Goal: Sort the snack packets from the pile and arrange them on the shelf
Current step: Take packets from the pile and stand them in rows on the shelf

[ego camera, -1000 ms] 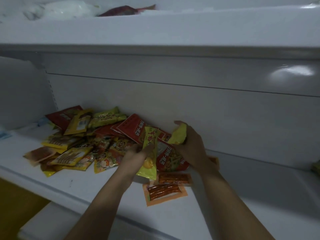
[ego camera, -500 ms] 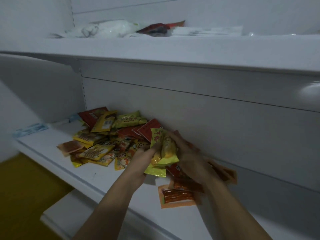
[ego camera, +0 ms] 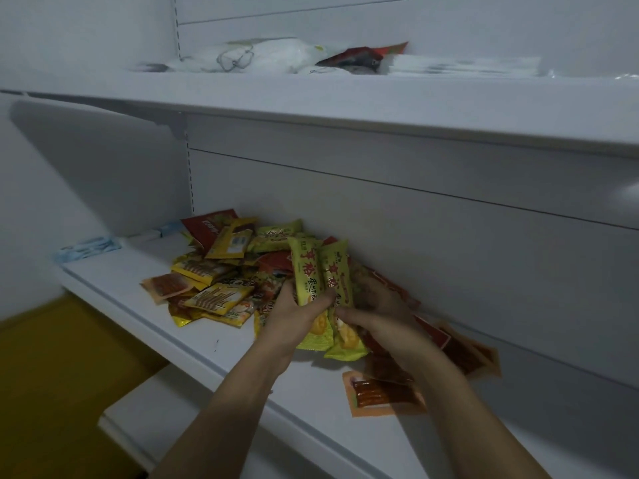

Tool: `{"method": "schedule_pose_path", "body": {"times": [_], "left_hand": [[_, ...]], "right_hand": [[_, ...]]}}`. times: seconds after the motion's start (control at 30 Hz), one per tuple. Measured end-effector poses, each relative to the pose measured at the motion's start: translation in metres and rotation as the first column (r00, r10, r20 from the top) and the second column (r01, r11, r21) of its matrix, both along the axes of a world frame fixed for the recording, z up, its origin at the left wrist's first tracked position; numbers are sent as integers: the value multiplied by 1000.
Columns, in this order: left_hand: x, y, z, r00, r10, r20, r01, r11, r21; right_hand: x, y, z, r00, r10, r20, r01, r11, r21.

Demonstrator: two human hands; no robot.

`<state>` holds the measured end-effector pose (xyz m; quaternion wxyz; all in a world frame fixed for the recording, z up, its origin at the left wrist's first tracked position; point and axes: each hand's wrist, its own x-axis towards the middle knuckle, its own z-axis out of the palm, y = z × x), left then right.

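A pile of snack packets in red, yellow and green lies on the white middle shelf against the back panel. My left hand grips a yellow-green packet held upright over the pile. My right hand holds a second yellow-green packet of the same kind pressed beside the first. Orange packets lie flat on the shelf under my right forearm.
An upper shelf carries white plastic bags and a red packet. Light blue packs lie at the middle shelf's left end. A lower shelf juts out below. The floor is yellow.
The view has swung up and left, showing the upper shelf's contents. Both hands have brought the two yellow-green packets together and raised them upright.
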<state>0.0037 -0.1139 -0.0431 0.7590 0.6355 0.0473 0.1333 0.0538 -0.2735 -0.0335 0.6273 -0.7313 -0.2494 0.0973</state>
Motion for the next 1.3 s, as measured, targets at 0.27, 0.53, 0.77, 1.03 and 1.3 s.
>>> {"method": "schedule_pose_path", "body": {"times": [0.27,0.53,0.77,1.03,1.3], "left_hand": [[-6,32,5,996,82,-39,-77,991,110],[-8,79,1,998,-40,-47,40,999,-8],[-3,108,1,999,-50,19,51,998,-43],[23,101,0,972,-233,24,234,970,-72],[48,45,-11,952,-285,115,283,959,37]], "right_hand": [[3,39,5,994,-83,-69,92,986,137],[-2,87,7,995,-75,-60,77,996,41],[-3,110,15,997,-39,69,44,997,-62],[3,91,9,952,-273,140,279,960,-18],[-23,43,-1,790,-564,240,570,820,52]]}}
